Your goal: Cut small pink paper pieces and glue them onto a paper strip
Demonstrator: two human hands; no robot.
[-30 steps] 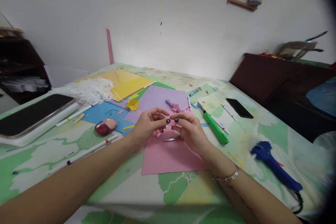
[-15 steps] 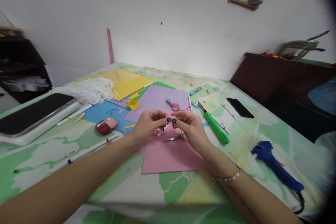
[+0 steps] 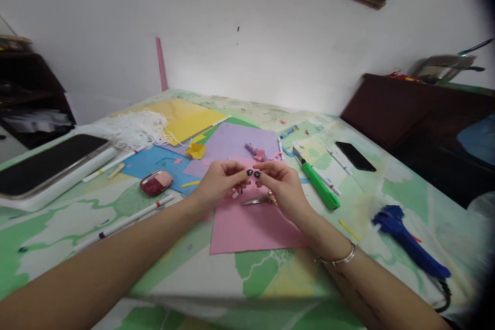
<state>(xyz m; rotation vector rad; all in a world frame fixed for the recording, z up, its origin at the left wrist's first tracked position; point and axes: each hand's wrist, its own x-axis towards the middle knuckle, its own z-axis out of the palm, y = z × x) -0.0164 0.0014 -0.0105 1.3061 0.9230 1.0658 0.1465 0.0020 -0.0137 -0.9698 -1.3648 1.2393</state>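
Observation:
My left hand [image 3: 220, 183] and my right hand [image 3: 288, 191] meet above a pink sheet [image 3: 251, 234], thumbs and forefingers pinched almost tip to tip. Between them is a small pink piece of paper, mostly covered by the fingers and hard to tell from the pink behind. Under the right hand, scissors [image 3: 252, 201] lie on the pink sheet, their handles partly hidden. Just beyond the hands, a rolled purple piece with pink bits [image 3: 257, 152] rests on a purple sheet [image 3: 240, 136]. A folded yellow paper shape [image 3: 196, 151] is farther left.
To the right lie a green utility knife [image 3: 320, 186] with its blade out, a blue glue gun [image 3: 412, 245] and a black phone [image 3: 356, 156]. At left are a dark red mouse-like object [image 3: 156, 183], white yarn [image 3: 135, 126], a marker [image 3: 131, 217] and a large black-screened device [image 3: 54, 162].
My hands stay pinched together in nearly the same place. The pink piece shows less between the fingertips now. The camera view has shifted slightly.

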